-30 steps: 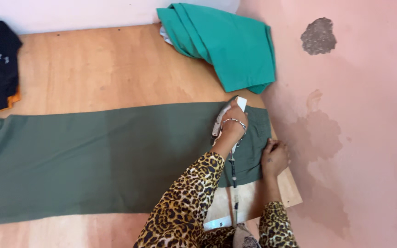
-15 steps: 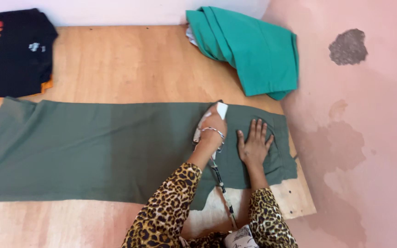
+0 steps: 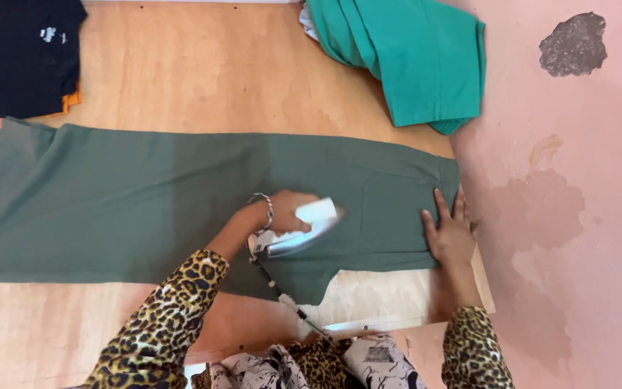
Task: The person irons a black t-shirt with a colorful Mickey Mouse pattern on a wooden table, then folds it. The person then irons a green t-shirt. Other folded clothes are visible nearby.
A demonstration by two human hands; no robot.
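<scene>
Left hand (image 3: 282, 214) gripped the iron (image 3: 304, 229), pressing the green trousers (image 3: 145, 202); right hand (image 3: 449, 232) lay open, flattening the waistband.

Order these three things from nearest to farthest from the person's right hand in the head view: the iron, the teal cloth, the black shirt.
From the right hand, flat at the olive trousers' right end:
1. Iron, just to its left, held by the left hand.
2. Teal cloth, above it at the board's top edge.
3. Black shirt, far off in the top left corner.
</scene>
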